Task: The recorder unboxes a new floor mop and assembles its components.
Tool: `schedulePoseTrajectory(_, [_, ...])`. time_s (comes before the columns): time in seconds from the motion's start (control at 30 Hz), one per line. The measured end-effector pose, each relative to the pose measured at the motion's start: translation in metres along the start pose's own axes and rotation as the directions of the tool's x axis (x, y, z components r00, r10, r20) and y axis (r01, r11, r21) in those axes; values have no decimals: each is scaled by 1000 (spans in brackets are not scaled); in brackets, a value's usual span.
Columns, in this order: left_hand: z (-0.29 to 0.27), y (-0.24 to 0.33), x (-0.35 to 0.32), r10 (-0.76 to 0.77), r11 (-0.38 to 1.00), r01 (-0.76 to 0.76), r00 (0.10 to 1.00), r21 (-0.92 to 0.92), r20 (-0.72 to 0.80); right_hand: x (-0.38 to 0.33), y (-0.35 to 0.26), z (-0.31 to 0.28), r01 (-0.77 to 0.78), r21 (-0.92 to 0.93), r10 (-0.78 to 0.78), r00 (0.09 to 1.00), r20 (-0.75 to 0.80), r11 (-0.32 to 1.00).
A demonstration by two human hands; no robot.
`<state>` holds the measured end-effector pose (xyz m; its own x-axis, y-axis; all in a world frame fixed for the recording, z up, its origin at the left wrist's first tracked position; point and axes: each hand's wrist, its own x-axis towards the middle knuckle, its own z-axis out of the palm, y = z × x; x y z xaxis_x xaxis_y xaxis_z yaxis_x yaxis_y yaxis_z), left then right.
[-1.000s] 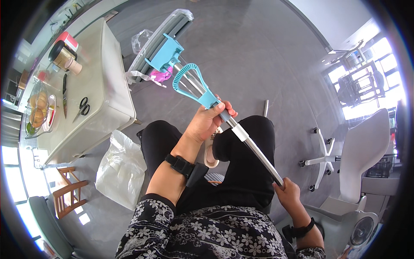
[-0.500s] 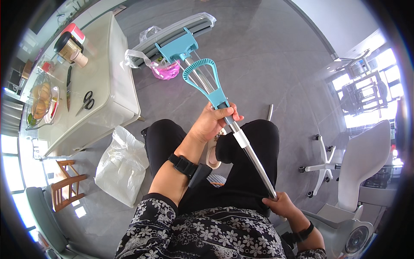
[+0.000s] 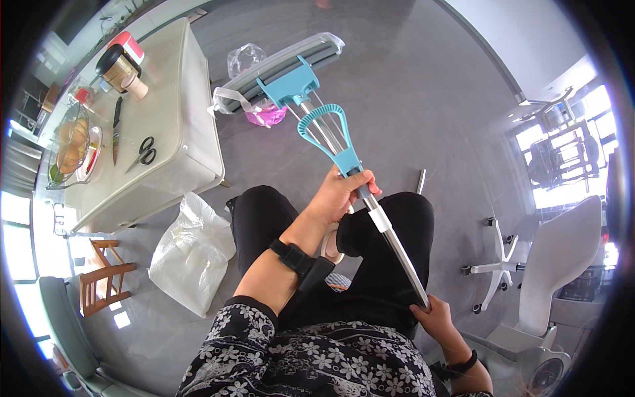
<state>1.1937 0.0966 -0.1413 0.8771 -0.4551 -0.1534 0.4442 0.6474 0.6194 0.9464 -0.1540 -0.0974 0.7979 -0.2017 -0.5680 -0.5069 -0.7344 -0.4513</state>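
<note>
A sponge mop (image 3: 288, 85) with a teal head and lever slants across my lap, its grey head farthest from me. Clear plastic wrap covers parts of that head. My left hand (image 3: 340, 192) is closed around the shaft just below the teal lever. Lower down, my right hand (image 3: 433, 316) grips the bare end of the silvery pole (image 3: 401, 255) beside my right thigh. A pink plastic bag (image 3: 267, 115) shows behind the mop head. Past my right knee a short metal tube (image 3: 421, 181) is partly visible.
At left stands a white table (image 3: 169, 106) bearing scissors (image 3: 144, 153), a knife (image 3: 117, 122), a jar (image 3: 119, 66) and a wire fruit basket (image 3: 69, 149). A white plastic bag (image 3: 192, 258) lies on the floor near a wooden stool (image 3: 106, 281). A white swivel chair (image 3: 555, 264) is at right.
The mop and both hands sit slightly lower and further right in the picture, and the surroundings have shifted the same way. My grip on the shaft looks the same.
</note>
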Motion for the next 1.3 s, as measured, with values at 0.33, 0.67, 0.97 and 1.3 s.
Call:
schedulePoseTrajectory(0.33, [17,-14,-9,-21,986,45,989,158,-146,18,17,-1,-78,-29,74,992,-103,997])
schedulePoseTrajectory(0.67, [9,24,-16,-59,873,118,989,473,-138,28,50,8,-114,190,145,976,-161,975])
schedulePoseTrajectory(0.97, [-23,156,-39,883,269,-153,434,951,-180,38,61,9,-85,288,131,981,-145,954])
schedulePoseTrajectory(1.3, [-29,200,-25,836,313,-193,520,930,-174,60,80,22,96,157,-51,962,-270,983])
